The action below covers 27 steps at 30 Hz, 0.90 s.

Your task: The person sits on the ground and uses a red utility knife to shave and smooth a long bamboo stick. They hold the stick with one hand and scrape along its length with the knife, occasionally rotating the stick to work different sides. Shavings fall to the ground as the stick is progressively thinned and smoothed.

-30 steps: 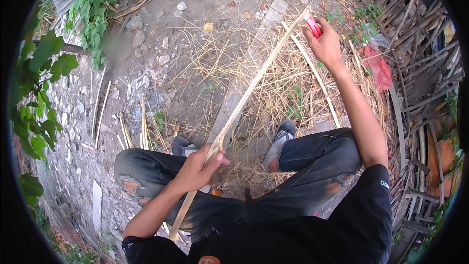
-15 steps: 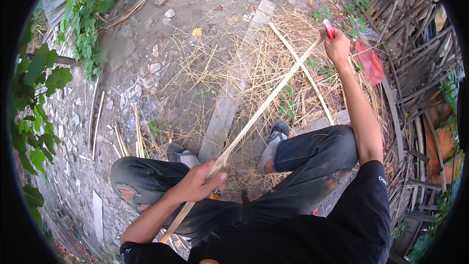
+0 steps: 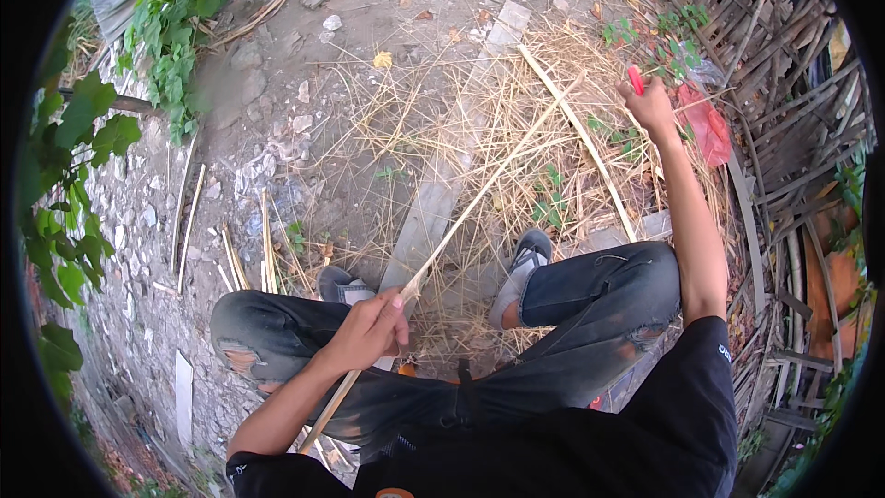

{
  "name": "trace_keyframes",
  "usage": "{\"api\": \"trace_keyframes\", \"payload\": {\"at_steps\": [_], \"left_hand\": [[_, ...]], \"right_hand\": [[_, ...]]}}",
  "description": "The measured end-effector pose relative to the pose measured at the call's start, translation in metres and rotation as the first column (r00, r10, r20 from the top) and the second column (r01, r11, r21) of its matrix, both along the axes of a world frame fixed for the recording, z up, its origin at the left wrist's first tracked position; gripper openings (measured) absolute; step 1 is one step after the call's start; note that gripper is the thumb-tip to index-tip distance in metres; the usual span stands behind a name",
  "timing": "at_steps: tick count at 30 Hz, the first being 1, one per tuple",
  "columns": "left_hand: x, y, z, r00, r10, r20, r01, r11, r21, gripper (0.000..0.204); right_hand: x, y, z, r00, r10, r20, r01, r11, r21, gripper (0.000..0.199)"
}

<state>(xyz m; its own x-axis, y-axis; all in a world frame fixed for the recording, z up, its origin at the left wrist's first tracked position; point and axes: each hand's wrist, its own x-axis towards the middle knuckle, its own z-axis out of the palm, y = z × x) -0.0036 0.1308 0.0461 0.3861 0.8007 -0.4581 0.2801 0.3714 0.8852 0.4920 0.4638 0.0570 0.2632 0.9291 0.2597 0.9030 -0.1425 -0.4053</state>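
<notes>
My left hand is closed around a long pale split-wood or bamboo strip, which slants from beside my left thigh up to the far right over the straw. My right hand, arm stretched out, grips a small red-handled tool; its working end is too small to make out. A gap separates this hand from the strip's far tip. Under the held strip's far part, a second pale strip lies across the straw.
Dry straw and shavings cover the ground around a grey plank between my feet. Several short strips stand by my left knee. A red plastic bag lies before a stick fence at right; leafy vines hang at left.
My right hand has come off the strip's far end and moved slightly right and nearer. In my left hand the strip has turned and now looks narrower.
</notes>
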Motion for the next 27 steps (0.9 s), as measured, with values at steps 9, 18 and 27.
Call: {"api": "trace_keyframes", "payload": {"at_steps": [9, 18, 27], "left_hand": [[-0.001, 0.022, 0.004, 0.898, 0.375, 0.229, -0.375, 0.926, -0.044, 0.051], [0.006, 0.028, 0.013, 0.853, 0.464, 0.24, -0.479, 0.878, 0.006, 0.051], [0.005, 0.024, 0.012, 0.883, 0.41, 0.227, -0.433, 0.9, 0.057, 0.055]], "right_hand": [[-0.184, -0.091, 0.072, 0.77, 0.548, -0.326, -0.625, 0.751, -0.213, 0.062], [-0.277, -0.187, 0.059, 0.418, 0.83, -0.37, -0.898, 0.317, -0.304, 0.051], [-0.294, -0.189, 0.061, 0.456, 0.785, -0.42, -0.843, 0.23, -0.486, 0.061]]}}
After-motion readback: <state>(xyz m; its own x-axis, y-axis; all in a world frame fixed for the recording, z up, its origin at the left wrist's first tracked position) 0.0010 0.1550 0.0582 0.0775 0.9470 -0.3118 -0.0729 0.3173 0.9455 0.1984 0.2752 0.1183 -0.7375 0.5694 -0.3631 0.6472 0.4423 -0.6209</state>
